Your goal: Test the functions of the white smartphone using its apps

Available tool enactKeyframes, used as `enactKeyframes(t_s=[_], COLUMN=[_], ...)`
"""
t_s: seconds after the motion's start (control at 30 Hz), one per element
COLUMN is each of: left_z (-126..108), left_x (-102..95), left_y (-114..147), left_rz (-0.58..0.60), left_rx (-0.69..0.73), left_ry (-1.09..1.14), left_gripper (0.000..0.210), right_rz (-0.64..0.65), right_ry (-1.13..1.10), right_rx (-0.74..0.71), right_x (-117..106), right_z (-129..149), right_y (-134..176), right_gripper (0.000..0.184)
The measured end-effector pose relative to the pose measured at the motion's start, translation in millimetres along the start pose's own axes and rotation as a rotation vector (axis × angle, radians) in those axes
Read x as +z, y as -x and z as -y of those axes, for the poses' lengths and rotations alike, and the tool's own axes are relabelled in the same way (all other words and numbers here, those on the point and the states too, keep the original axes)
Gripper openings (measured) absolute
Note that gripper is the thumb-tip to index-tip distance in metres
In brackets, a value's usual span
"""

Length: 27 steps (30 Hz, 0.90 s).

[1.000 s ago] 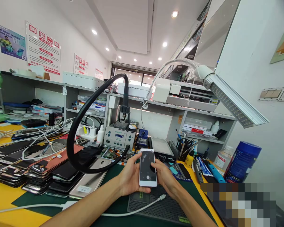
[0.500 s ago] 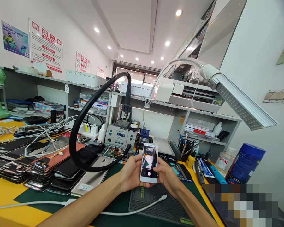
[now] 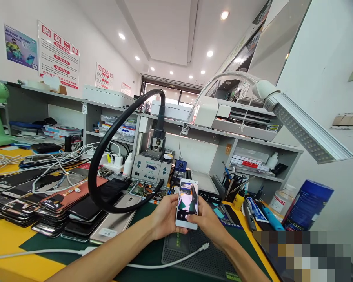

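Observation:
A white smartphone stands upright in front of me, its lit screen showing a camera view. My left hand is closed around its left side and back. On the right edge my right hand also grips the phone, with its thumb over the shutter button low on the screen. The fingers behind the phone are mostly hidden. Below the hands lies a dark textured mat. A white cable runs across it, its plug end near my right forearm.
Stacks of phones and screens fill the left side. Behind the phone stands a hot-air station with a thick black hose. At right are a yellow bottle, a blue canister and a hanging LED lamp.
My right thumb has moved left and down onto the shutter button. The picture on the phone screen has shifted and looks brighter. The whole view has moved slightly.

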<state>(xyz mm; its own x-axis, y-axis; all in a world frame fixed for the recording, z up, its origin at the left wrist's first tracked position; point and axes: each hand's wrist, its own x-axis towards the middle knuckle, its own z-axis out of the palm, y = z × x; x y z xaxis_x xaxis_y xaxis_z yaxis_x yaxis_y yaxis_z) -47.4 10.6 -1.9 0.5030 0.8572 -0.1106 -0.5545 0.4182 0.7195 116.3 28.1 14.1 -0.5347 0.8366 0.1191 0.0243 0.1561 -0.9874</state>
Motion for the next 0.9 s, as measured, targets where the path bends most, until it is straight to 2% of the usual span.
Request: enactKeyframes(t_s=[0.2, 0.9], left_z=[0.9, 4.0], left_x=[4.2, 6.6], left_y=[1.9, 1.8], left_rz=[-0.028, -0.03], left_rx=[0.045, 0.089], left_ry=[-0.033, -0.061], left_gripper=[0.044, 0.045], right_rz=[-0.032, -0.066], right_ry=[0.095, 0.132], right_rx=[-0.078, -0.09], right_x=[5.1, 5.4], right_z=[-0.4, -1.8], right_y=[1.9, 1.8], right_gripper=[0.06, 0.063])
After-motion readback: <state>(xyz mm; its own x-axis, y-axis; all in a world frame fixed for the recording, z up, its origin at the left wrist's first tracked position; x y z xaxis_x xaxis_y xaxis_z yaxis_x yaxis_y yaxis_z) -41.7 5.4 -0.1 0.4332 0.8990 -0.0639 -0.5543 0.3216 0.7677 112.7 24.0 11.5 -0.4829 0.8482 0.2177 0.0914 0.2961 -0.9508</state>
